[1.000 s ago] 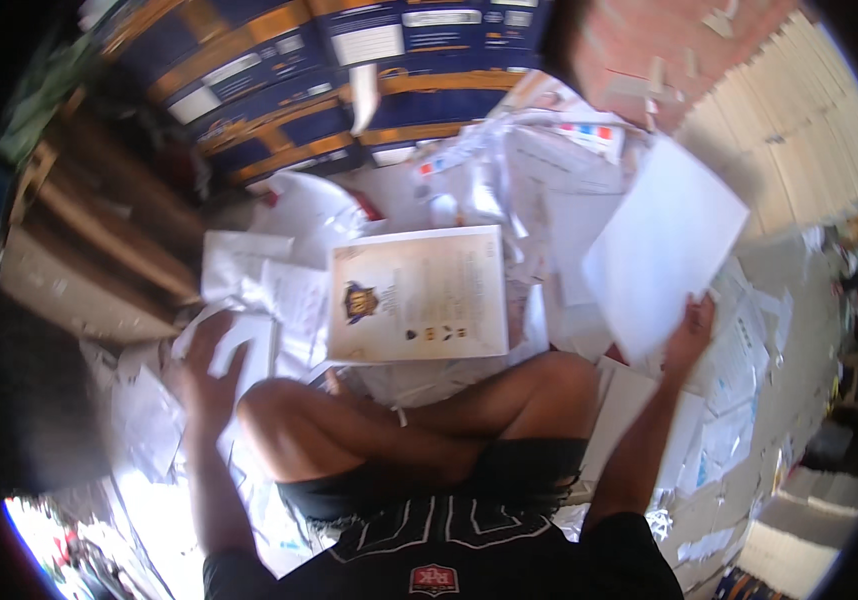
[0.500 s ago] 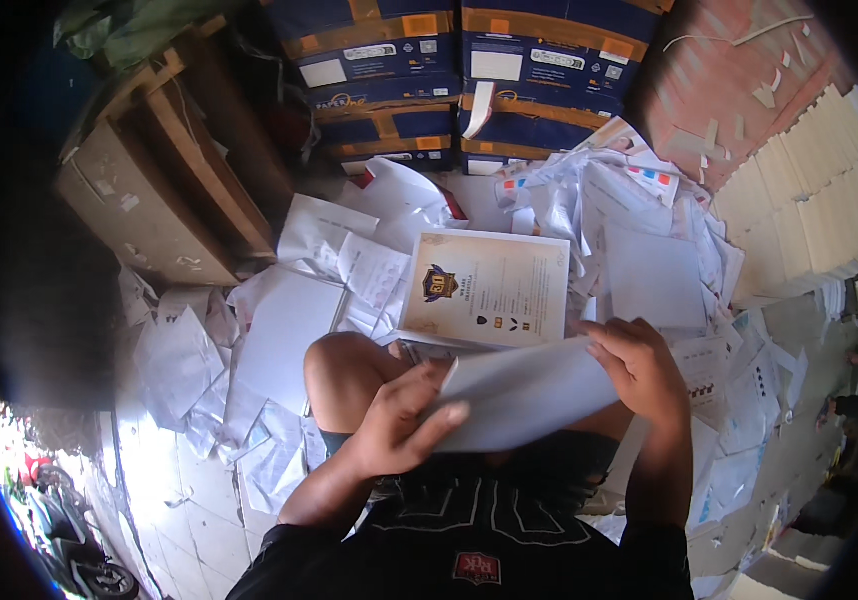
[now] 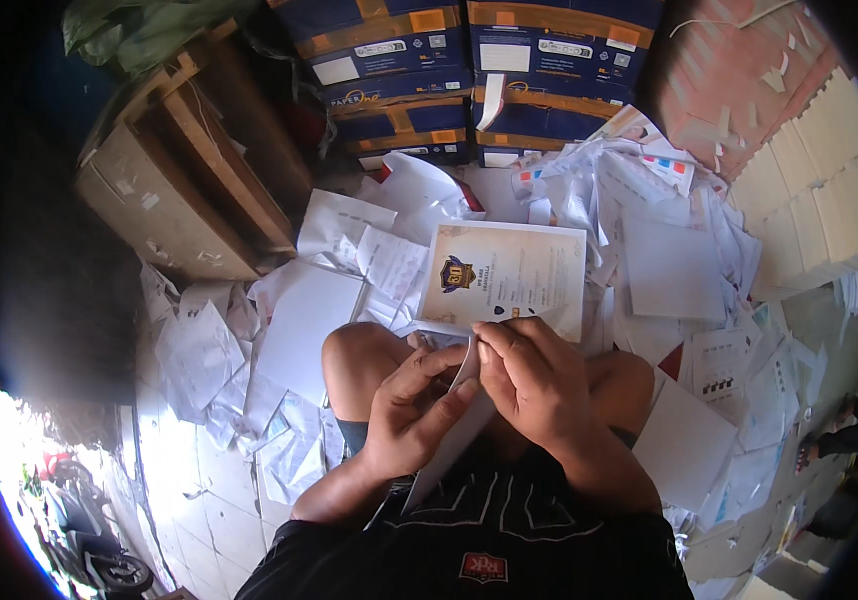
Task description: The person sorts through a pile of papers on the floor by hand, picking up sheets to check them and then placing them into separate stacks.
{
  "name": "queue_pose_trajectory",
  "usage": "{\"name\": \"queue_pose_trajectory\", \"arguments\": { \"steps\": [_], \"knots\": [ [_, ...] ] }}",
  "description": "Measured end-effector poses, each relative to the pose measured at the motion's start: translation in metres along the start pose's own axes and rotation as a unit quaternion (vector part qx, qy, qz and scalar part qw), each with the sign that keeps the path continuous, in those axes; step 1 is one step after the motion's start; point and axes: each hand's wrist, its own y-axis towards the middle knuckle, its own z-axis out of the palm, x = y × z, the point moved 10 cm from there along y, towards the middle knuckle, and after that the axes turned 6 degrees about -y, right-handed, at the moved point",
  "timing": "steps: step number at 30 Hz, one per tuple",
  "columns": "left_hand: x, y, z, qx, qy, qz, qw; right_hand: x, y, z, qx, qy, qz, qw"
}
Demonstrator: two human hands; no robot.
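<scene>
Two hands pinch the top of a white sheet (image 3: 461, 428) over crossed legs (image 3: 351, 372)

The sheet stands tilted in the middle of the frame, seen nearly edge-on from here, its upper end between the fingertips and its lower end sloping down to the black shirt (image 3: 519, 520). The left hand (image 3: 404, 412) is mostly closed, fingers curled, the thumb laid along the paper, keeping hold of its left side. The right hand (image 3: 534, 378) is bent nearly closed too, thumb and fingertips pinching the top edge right beside the other hand.

Just beyond, at the centre, lies a printed page (image 3: 524, 265); its far edge shows, while part of its near edge is hidden behind the right hand. Loose papers (image 3: 199, 355) crowd up on both sides. A white stack (image 3: 309, 325) sits just left of the left knee, its right edge close to it, and a plain page (image 3: 687, 440) lies beside the right knee, so there's little elbow room at floor level. The room I can see is above the lap, and at lower left, where bare tiles (image 3: 204, 505) show.

Blue boxes (image 3: 389, 65) wall off the top of the frame, a wooden frame (image 3: 174, 200) leans in at upper left, and cream stacks (image 3: 814, 185) line the upper right.
</scene>
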Motion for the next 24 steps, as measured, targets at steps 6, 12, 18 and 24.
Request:
{"name": "queue_pose_trajectory", "arguments": {
  "steps": [6,12,18,24],
  "knots": [
    [0.003,0.001,-0.002,0.016,-0.04,-0.001,0.999,-0.005,0.004,0.0,0.037,0.037,-0.008,0.999],
    [0.013,0.001,-0.006,0.024,-0.052,-0.048,0.997,-0.006,0.002,0.002,0.047,0.023,-0.043,0.998],
    [0.013,0.003,-0.003,0.017,-0.04,-0.06,0.997,-0.011,0.005,0.001,0.041,0.049,-0.011,0.998],
    [0.014,0.006,-0.026,0.034,0.006,-0.037,0.999,-0.063,-0.007,0.001,-0.008,0.207,0.103,0.973]
  ]
}}
